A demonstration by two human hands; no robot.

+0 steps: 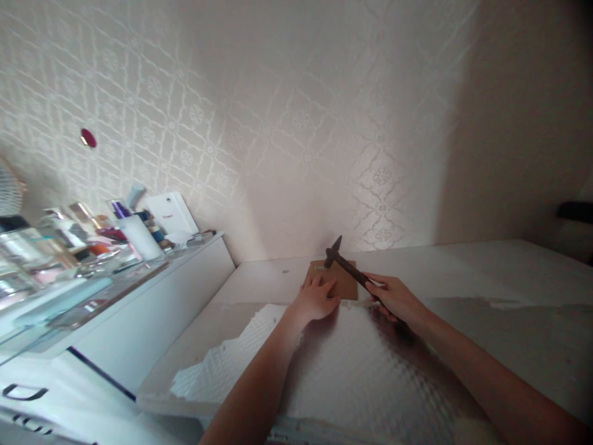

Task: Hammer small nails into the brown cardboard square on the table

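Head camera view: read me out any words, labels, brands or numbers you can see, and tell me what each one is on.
None can be read.
White flat box leaning on the wall: a small red mark, too blurred to read.
Brown cardboard square under the left hand: a faint pale mark, illegible.
Bottles and jars on the white shelf: labels too small and blurred.

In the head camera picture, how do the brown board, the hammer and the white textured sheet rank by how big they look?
Largest to smallest, as they appear:
1. white textured sheet, though it lies nearest the camera, which enlarges it
2. brown board, held flat by the left hand
3. hammer, in the right hand; close to the board in length, so unsure
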